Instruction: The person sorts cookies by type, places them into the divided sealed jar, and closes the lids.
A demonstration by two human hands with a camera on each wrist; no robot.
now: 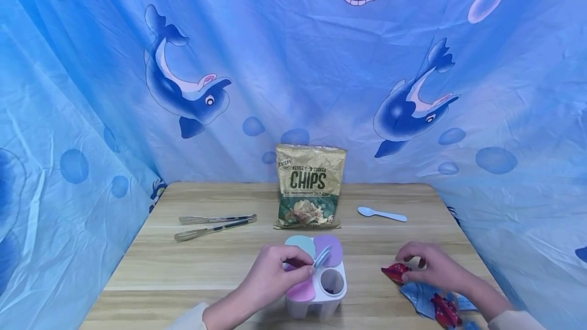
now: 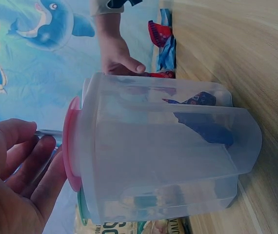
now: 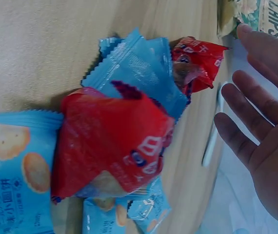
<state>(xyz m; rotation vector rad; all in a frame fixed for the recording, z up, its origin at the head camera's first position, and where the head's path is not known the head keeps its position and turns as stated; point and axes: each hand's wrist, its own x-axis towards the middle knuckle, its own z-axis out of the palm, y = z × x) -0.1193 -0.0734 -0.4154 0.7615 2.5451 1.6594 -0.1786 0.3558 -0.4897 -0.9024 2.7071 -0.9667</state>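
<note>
My left hand (image 1: 275, 271) pinches a light blue lid (image 1: 323, 256) between thumb and fingertips, tilted on edge over a white four-compartment container (image 1: 341, 297). In the left wrist view the lid (image 2: 49, 133) shows only as a thin edge. Teal (image 1: 299, 243), purple (image 1: 331, 248) and pink (image 1: 301, 291) lids cover three compartments; the front right one is uncovered, with dark wrapped pieces low inside. My right hand (image 1: 433, 269) is held beside a small red snack packet (image 3: 197, 63), its fingers spread and relaxed in the right wrist view (image 3: 270, 112).
Blue cracker packets (image 3: 14, 175) and another red packet (image 3: 114, 141) lie piled at the right front. A chips bag (image 1: 311, 187) stands behind the container. Metal tongs (image 1: 215, 225) lie at left, a white spoon (image 1: 382, 214) at back right. A blue printed curtain (image 1: 293, 65) surrounds the table.
</note>
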